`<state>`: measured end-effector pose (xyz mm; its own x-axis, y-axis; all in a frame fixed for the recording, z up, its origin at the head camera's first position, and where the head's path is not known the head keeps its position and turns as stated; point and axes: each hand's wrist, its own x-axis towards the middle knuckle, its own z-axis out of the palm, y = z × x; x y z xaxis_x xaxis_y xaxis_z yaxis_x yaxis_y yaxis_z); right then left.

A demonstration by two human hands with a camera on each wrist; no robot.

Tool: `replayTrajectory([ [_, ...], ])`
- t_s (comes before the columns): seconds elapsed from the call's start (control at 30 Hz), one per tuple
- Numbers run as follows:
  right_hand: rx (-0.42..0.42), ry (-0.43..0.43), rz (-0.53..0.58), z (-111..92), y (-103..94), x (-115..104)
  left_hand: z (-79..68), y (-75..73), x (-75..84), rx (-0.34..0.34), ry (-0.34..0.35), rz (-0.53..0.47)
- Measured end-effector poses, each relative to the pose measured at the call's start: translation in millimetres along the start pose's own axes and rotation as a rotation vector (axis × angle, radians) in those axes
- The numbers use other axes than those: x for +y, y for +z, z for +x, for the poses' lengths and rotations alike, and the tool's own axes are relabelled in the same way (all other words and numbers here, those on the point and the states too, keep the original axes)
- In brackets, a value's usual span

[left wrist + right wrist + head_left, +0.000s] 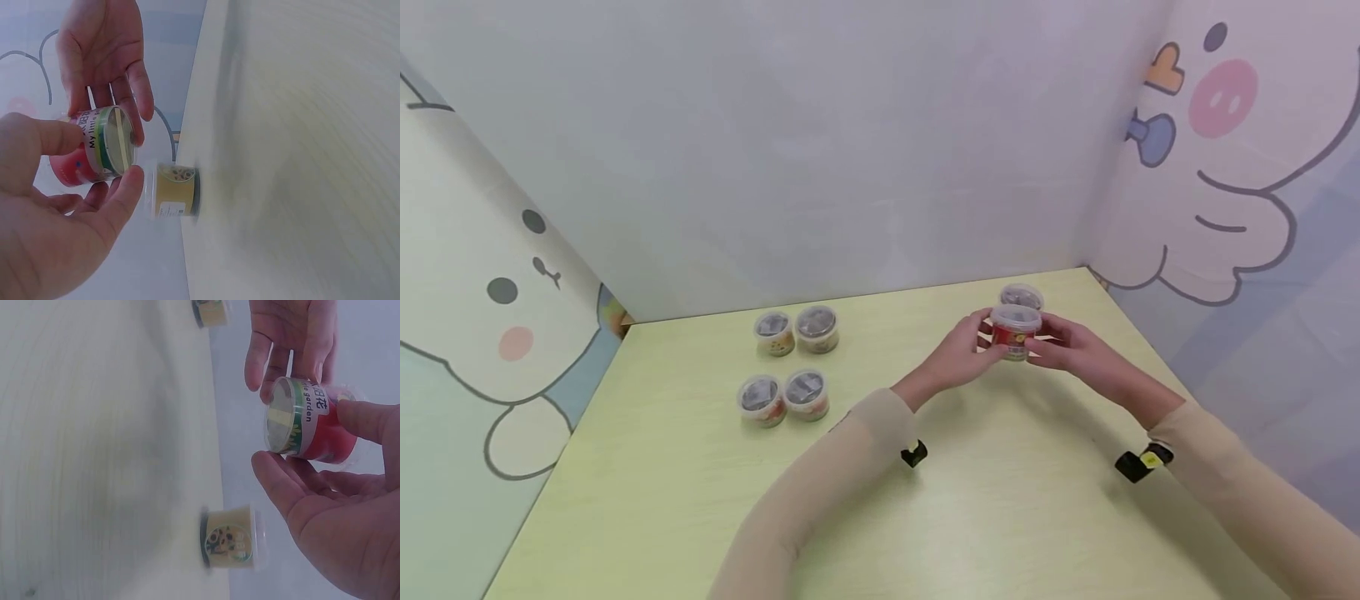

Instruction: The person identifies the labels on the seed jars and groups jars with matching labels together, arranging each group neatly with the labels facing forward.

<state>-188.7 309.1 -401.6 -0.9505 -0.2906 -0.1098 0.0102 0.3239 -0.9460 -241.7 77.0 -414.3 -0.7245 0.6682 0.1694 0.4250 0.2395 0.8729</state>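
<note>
A small lidded plastic tub [1017, 332] with a red label is held up off the table, between both hands. My left hand [964, 352] grips its left side, and my right hand [1078, 354] holds it from the right. In the left wrist view the left hand [59, 212] has its thumb and fingers around the tub [87, 150], whose label reads "My little". The right wrist view shows the right hand [344, 512] with its thumb on the red label [331, 434]. Just behind the held tub stands another lidded tub [1021, 294], with a tan label in the left wrist view.
Left of the hands, several lidded tubs stand on the pale yellow-green table [880, 500] in two pairs, a back pair [817, 330] and a front pair [807, 395]. A pale cloth wall [850, 167] with cartoon figures borders the table's back and sides.
</note>
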Motion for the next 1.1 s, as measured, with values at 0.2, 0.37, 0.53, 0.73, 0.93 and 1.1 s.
replayTrajectory([
  [0.2, -0.053, -0.019, 0.072, 17, 16.3, -11, -18.7, -22.9, 0.2, 0.016, -0.03, -0.008],
  [0.37, -0.09, -0.031, 0.121, 30, 29.1, -20, -33.3, -43.0, 1.2, 0.029, -0.067, -0.023],
  [0.53, -0.124, -0.037, 0.166, 39, 41.9, -30, -47.5, -60.8, 2.4, 0.038, -0.11, -0.05],
  [0.73, -0.161, -0.049, 0.179, 48, 60.0, -44, -65.8, -81.4, 0.7, 0.047, -0.14, -0.097],
  [0.93, -0.219, -0.056, 0.221, 62, 80.2, -54, -85.6, -103.7, -2.1, 0.038, -0.192, -0.219],
  [1.1, -0.262, -0.035, 0.261, 70, 93.1, -61, -98.8, -121.4, -4.7, 0.034, -0.222, -0.309],
])
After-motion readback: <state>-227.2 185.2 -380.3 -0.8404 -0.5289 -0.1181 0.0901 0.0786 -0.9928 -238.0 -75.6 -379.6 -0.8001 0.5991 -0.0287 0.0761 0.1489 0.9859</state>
